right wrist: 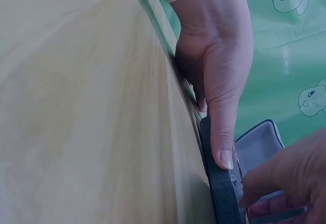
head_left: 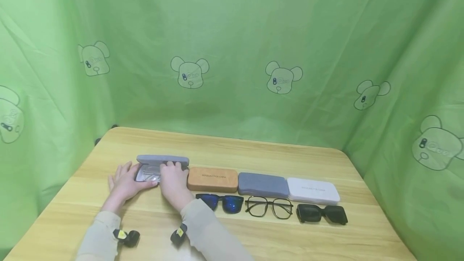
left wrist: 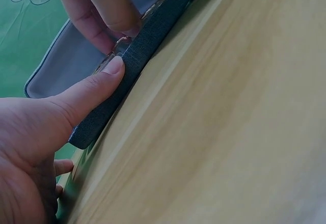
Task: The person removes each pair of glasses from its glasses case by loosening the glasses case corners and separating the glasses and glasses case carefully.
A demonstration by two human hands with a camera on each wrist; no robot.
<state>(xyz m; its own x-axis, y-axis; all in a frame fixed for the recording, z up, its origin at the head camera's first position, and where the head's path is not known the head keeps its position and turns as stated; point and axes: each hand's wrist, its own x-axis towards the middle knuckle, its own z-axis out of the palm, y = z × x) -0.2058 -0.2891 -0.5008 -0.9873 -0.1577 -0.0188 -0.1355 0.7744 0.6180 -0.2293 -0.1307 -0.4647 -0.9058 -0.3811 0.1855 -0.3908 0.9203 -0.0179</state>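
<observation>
At the left of the row stands a grey-blue glasses case (head_left: 156, 158), its lid raised and its lining pale grey. My left hand (head_left: 127, 184) holds the case's left end, thumb (left wrist: 104, 76) over the front rim. Inside lies a pair of thin-rimmed glasses (left wrist: 122, 45), largely covered by fingers. My right hand (head_left: 175, 182) reaches down into the right half of the case, and its bent fingers (left wrist: 104, 10) pinch the glasses at the rim.
Rightward stand a closed orange-brown case (head_left: 213, 180), a grey-blue case (head_left: 263, 185) and a white case (head_left: 313, 191). Before them lie blue-lensed sunglasses (head_left: 232, 204), black-framed glasses (head_left: 268, 206) and black sunglasses (head_left: 322, 214). A green curtain (head_left: 232, 51) surrounds the wooden table (head_left: 290, 237).
</observation>
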